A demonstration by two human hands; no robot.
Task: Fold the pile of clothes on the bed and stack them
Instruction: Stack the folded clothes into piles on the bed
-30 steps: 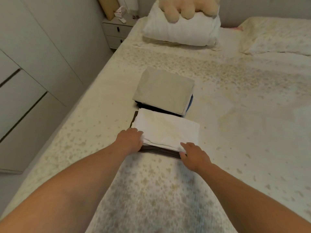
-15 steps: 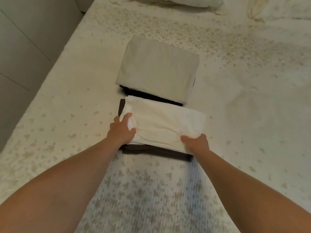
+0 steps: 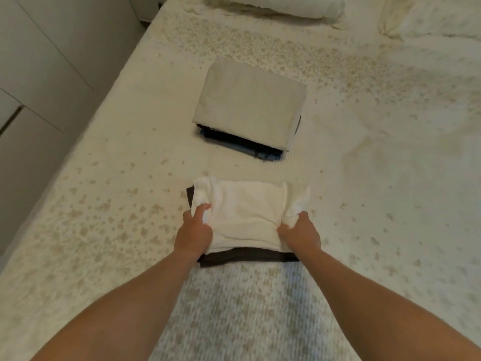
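Nearest, the left hand (image 3: 193,231) and right hand (image 3: 299,231) each grip a side of a small stack: folded white cloth (image 3: 244,213) over a dark brown folded garment (image 3: 247,257), on the speckled cream bedspread (image 3: 104,204). Only the white layer looks pinched, so the brown one may slide out. Beyond lies a beige-topped folded pile (image 3: 250,105).

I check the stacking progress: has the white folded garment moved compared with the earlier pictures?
Yes. The white garment has come toward the person, opening a gap from the beige-topped stack.
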